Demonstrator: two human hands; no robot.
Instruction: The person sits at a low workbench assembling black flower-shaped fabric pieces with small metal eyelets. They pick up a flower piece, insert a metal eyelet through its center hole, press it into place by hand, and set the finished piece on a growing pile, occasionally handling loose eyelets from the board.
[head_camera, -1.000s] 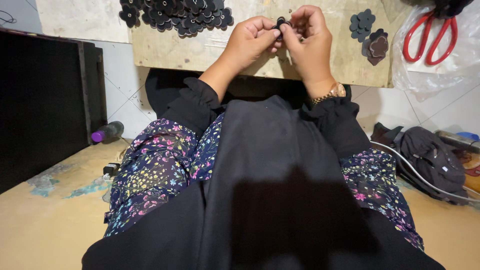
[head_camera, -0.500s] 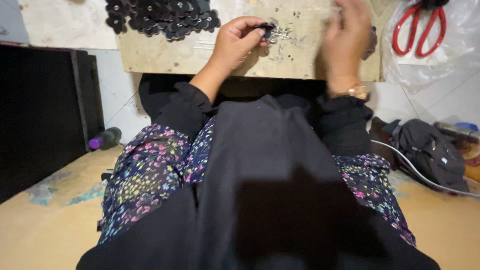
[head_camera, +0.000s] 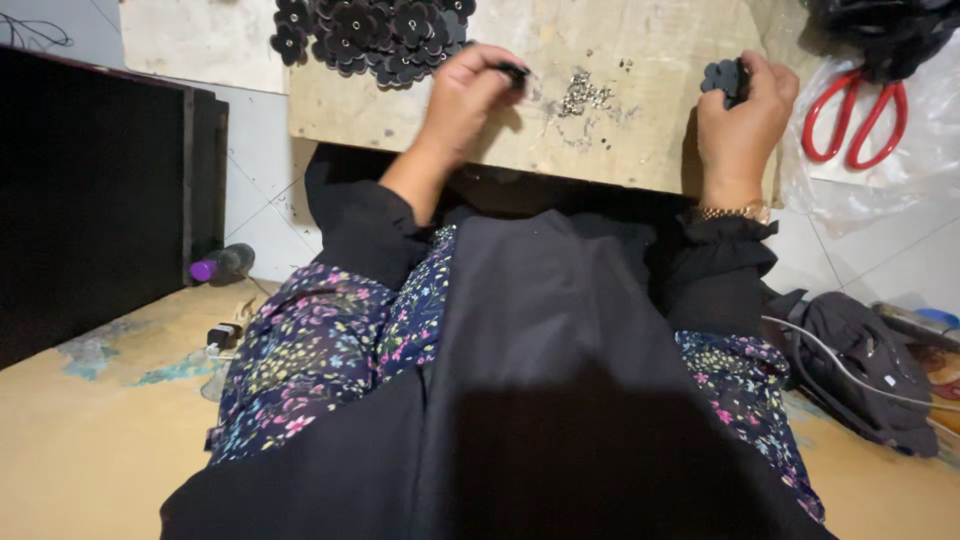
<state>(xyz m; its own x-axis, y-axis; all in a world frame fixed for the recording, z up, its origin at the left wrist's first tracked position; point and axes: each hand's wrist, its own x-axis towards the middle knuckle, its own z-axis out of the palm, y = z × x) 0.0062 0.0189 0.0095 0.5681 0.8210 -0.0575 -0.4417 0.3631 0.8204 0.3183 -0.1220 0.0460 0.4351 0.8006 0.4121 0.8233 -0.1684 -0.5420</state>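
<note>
My left hand (head_camera: 462, 98) pinches a small black piece (head_camera: 515, 72) over the wooden board (head_camera: 640, 140), just left of a scatter of tiny metal bits (head_camera: 583, 95). My right hand (head_camera: 745, 110) rests at the board's right end, its fingers closed on a black flower-shaped piece (head_camera: 722, 77). A heap of similar black flower pieces (head_camera: 375, 35) lies at the board's far left.
Red-handled scissors (head_camera: 855, 110) lie on clear plastic to the right of the board. A black bag (head_camera: 865, 365) with a white cable sits on the floor at right. A dark panel (head_camera: 95, 200) stands at left, with a purple-capped bottle (head_camera: 220, 265) beside it.
My hands were together on one small piece at the board's middle. They have parted: the right hand moved right and took a flower piece, the left stayed with the small black piece.
</note>
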